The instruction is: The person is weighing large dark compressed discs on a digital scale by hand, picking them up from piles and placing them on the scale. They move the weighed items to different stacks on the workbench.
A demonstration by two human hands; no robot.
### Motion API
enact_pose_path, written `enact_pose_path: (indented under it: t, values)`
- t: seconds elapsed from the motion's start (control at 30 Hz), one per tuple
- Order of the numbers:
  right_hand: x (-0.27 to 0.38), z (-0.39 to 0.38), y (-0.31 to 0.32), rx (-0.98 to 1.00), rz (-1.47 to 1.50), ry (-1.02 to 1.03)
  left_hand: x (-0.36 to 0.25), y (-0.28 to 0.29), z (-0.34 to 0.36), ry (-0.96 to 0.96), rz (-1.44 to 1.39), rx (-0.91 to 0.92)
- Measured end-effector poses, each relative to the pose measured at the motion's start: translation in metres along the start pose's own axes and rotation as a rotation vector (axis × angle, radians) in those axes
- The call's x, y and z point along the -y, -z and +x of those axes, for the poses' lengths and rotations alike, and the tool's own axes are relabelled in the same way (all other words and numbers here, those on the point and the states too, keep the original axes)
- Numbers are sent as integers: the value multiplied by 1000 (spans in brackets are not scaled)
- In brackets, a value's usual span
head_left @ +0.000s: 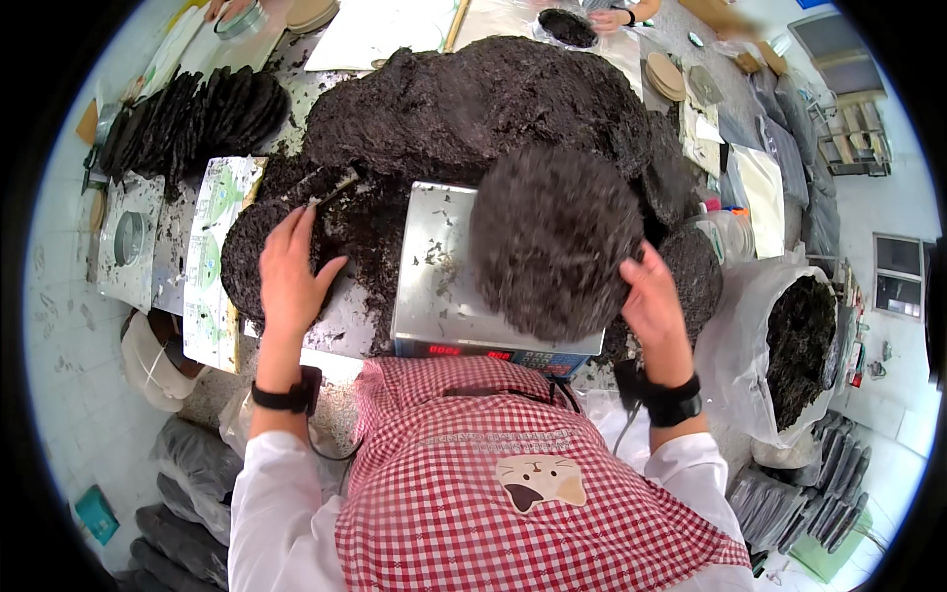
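My right hand [653, 308] pinches the right edge of a round, dark dried-seaweed cake [555, 242], which is tilted and slightly blurred by motion. The cake is above the steel platform of a scale [426, 281] with a lit red display, covering its right part. My left hand [288, 276], thumb and fingers apart, is over another round seaweed cake [243, 259] and partly hides it. Just beyond the left fingertips is a thin, stick-like tool [333, 189]. A big heap of loose dark seaweed [464, 109] lies behind the scale.
Stacked seaweed cakes [197, 118] stand at the far left, beside a board [209, 266]. A clear bag of seaweed [745, 345] stands at the right, with wrapped stacks [789, 493] below it. Across the table, another person's hand [610, 18] is by a seaweed-filled round mould [567, 28].
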State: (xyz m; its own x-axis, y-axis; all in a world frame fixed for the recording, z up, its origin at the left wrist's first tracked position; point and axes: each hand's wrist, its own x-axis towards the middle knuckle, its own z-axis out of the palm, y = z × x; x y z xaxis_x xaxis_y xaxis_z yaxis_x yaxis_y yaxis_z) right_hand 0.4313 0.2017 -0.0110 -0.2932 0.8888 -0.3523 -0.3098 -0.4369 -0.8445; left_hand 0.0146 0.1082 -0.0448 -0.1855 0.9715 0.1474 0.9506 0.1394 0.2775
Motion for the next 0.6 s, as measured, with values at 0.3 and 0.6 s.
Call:
enact_pose_path:
  t: [0.3, 0.6]
  values:
    - [71, 157, -47, 72, -46, 202, 86, -37, -55, 222, 270, 308]
    - [70, 164, -18, -154, -350, 186, 93, -42, -60, 191, 296, 268]
